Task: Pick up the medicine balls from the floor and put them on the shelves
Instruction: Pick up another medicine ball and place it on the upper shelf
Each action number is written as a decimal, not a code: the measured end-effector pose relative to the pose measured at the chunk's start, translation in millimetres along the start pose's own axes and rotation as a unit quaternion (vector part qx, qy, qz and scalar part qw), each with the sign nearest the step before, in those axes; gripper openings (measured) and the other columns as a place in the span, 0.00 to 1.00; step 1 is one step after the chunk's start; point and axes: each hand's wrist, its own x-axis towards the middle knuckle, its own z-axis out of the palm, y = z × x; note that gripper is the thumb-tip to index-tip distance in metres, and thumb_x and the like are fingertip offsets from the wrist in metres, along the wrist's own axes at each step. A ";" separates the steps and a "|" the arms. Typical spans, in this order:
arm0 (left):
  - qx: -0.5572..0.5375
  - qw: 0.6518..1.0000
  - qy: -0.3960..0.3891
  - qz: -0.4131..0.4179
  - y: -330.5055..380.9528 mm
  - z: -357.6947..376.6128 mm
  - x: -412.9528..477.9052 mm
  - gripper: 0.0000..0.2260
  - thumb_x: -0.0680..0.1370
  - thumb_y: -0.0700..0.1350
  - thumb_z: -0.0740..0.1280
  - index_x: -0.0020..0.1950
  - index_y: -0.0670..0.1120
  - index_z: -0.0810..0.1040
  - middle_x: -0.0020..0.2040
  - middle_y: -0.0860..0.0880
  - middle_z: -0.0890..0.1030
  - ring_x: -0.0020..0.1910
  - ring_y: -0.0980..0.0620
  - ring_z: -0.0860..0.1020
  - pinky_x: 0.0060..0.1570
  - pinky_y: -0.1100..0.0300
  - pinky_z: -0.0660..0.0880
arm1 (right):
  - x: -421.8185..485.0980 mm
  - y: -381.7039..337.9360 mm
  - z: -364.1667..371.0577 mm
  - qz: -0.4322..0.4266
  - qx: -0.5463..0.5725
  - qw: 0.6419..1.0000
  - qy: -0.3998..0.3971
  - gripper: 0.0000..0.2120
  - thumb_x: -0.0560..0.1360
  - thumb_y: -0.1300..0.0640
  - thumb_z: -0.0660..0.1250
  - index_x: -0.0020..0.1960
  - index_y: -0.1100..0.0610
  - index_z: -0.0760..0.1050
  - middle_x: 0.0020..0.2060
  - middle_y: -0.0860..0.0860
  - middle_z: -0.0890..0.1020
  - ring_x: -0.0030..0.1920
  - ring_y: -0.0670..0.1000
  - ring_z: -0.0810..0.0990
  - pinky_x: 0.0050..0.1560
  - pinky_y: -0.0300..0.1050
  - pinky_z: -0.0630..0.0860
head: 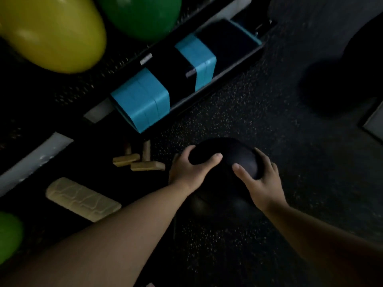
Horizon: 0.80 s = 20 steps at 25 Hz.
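Note:
A black medicine ball (pixel 228 154) sits low over the dark speckled floor, between both my hands. My left hand (pixel 191 169) grips its left side, thumb laid across the top. My right hand (pixel 260 179) grips its right side, thumb on top and fingers wrapped round the far edge. The ball's underside is hidden in shadow, so I cannot tell whether it touches the floor. The shelf rack (pixel 217 76) runs diagonally from the lower left to the upper right. Other dark, round shapes (pixel 342 90) lie on the floor at the far right.
Blue foam blocks (pixel 143 98) and black ones fill the low shelf tray. A yellow ball (pixel 51 32) and a green ball (pixel 143 13) rest on the upper shelf. Wooden blocks (pixel 136 161) and a cream pad (pixel 83 198) lie on the lowest shelf left of my hands.

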 end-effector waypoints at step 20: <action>-0.086 0.849 0.393 0.342 477.7 -538.5 -532.4 0.50 0.56 0.80 0.69 0.74 0.57 0.75 0.69 0.51 0.78 0.68 0.51 0.78 0.63 0.59 0.73 | -361.9 -750.8 -210.1 -0.479 0.148 0.864 -0.039 0.55 0.55 0.16 0.68 0.77 0.37 0.64 0.70 0.53 0.69 0.71 0.59 0.72 0.71 0.60 0.72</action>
